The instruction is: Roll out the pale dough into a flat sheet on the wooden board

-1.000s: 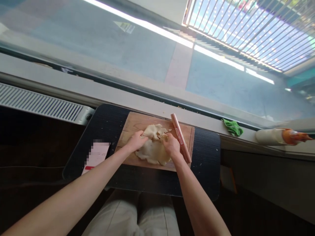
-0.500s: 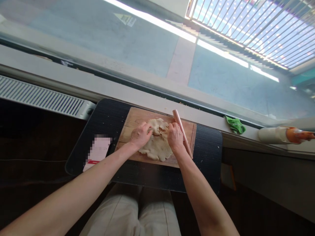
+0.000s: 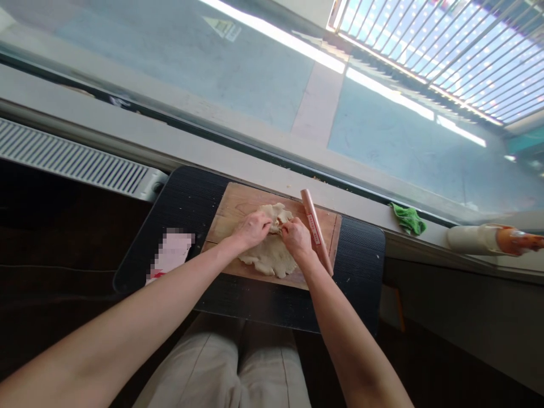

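A flat, ragged-edged sheet of pale dough (image 3: 270,256) lies on a wooden board (image 3: 232,201), its far part folded and torn. My left hand (image 3: 254,228) pinches the dough from the left, fingers curled at the fold. From the right, my right hand (image 3: 297,237) is closed on the dough too, its fingertips close to those of the left. Just right of that hand, a pinkish rolling pin (image 3: 319,241) with a label rests slantwise on the board, touched by neither hand.
The board sits on a black table (image 3: 178,192) by a windowsill (image 3: 357,209). A pale packet (image 3: 172,252), partly blurred, lies at the table's left. On the sill are a green cloth (image 3: 408,219) and a white container with an orange-brown top (image 3: 476,239). A radiator (image 3: 85,158) stands left.
Both hands have moved inward over the torn part of the dough, so the fingertips are now close together. The right hand has come away from the rolling pin's side, uncovering its label.
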`<state>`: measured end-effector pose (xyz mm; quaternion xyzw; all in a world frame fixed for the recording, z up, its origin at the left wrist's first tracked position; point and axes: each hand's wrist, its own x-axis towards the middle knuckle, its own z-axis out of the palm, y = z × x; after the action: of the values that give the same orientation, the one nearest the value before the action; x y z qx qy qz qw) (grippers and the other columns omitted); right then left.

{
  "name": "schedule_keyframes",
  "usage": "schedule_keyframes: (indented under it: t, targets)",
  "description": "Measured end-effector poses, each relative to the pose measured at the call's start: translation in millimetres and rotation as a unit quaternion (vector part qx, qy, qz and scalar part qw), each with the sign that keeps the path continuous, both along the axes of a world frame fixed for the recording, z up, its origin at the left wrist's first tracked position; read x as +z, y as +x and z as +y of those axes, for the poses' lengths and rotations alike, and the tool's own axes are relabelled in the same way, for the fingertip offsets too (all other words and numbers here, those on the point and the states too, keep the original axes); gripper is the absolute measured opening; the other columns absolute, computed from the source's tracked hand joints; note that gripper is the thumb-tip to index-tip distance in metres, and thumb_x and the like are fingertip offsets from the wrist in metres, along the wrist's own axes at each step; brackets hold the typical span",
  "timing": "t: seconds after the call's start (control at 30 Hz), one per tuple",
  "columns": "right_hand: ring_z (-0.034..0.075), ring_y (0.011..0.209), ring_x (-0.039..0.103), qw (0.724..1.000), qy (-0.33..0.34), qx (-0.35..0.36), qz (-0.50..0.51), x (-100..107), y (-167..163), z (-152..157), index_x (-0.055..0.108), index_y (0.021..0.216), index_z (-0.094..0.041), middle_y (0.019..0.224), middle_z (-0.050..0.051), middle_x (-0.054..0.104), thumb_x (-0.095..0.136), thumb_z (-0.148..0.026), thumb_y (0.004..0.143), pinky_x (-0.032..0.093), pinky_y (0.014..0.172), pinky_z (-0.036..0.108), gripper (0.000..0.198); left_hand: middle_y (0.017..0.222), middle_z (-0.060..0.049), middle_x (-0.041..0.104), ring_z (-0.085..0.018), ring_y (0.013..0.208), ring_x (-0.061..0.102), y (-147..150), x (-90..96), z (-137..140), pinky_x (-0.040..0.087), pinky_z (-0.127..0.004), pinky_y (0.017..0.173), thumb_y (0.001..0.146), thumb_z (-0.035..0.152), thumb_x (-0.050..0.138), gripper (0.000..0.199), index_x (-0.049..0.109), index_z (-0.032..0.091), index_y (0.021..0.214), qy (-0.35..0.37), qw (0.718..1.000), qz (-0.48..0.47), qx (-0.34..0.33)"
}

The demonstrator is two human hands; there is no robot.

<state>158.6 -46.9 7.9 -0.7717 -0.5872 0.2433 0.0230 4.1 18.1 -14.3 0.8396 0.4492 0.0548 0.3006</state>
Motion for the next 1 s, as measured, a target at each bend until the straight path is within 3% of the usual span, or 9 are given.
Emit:
schedule_keyframes:
  t: [0.13,0.2,0.4,0.6,0.8,0.93,1.0]
  targets:
    - [0.015,0.084,0.061,0.999,0.033,-0.005,0.026,5,9,9,0.067,0.092,-0.021,0.090,0.004,0.068,0.045,-0.020,0.090,0.041,0.074,0.023,0.023,0.101,-0.008,0.061,-0.020,0.091,0.058,0,0.2,20,0.044,-0.030,0.081,0.085,0.025,0.045,0.026,0.065,0.019,0.100,0.045,0.989,0.001,0.138]
    - [0.015,0.086,0.061,0.998,0.040,-0.013,0.037,4,11,14,0.066,0.090,-0.021,0.090,0.004,0.068,0.043,-0.020,0.091,0.041,0.076,0.023,0.024,0.097,-0.009,0.062,-0.020,0.087,0.058,1,-3.1,27,0.043,-0.030,0.077,0.081,0.025,0.050,0.024,0.064,0.017,0.098,0.027,0.986,0.019,0.165]
    - [0.018,0.089,0.061,0.999,0.006,-0.033,-0.023,-8,-4,21,0.058,0.102,-0.020,0.102,0.007,0.063,0.052,-0.040,0.088,0.044,0.074,0.027,0.025,0.074,-0.002,0.062,-0.015,0.068,0.053,12,-6.1,29,0.037,-0.026,0.065,0.073,0.030,0.057,0.015,0.063,0.017,0.079,-0.053,0.988,0.000,0.146]
    - [0.016,0.087,0.061,0.997,0.012,-0.022,-0.072,-13,-11,27,0.057,0.098,-0.019,0.100,0.007,0.063,0.041,-0.030,0.094,0.044,0.073,0.026,0.020,0.057,0.000,0.054,-0.012,0.055,0.044,19,-9.3,31,0.028,-0.025,0.053,0.071,0.031,0.052,0.019,0.060,0.016,0.062,-0.132,0.980,0.005,0.148]
    - [0.016,0.084,0.060,0.998,0.020,0.014,-0.060,-6,-2,27,0.062,0.089,-0.018,0.093,0.006,0.064,0.044,-0.024,0.090,0.041,0.071,0.024,0.019,0.057,-0.001,0.056,-0.013,0.053,0.046,21,-11.5,32,0.028,-0.026,0.052,0.070,0.035,0.053,0.023,0.063,0.016,0.061,-0.140,0.975,0.021,0.169]
    - [0.015,0.080,0.059,0.997,0.002,0.069,-0.014,-3,-2,13,0.063,0.088,-0.020,0.089,0.004,0.064,0.047,-0.025,0.088,0.040,0.069,0.024,0.017,0.063,-0.003,0.062,-0.014,0.057,0.050,21,-11.7,31,0.031,-0.026,0.053,0.070,0.035,0.052,0.023,0.066,0.016,0.067,-0.144,0.972,0.027,0.181]
    - [0.015,0.079,0.059,0.998,-0.002,0.064,-0.008,-6,-6,7,0.063,0.091,-0.020,0.091,0.005,0.064,0.045,-0.025,0.090,0.040,0.069,0.024,0.019,0.065,-0.003,0.063,-0.014,0.059,0.051,21,-11.4,33,0.032,-0.026,0.055,0.069,0.034,0.053,0.022,0.066,0.016,0.069,-0.152,0.974,0.030,0.167]
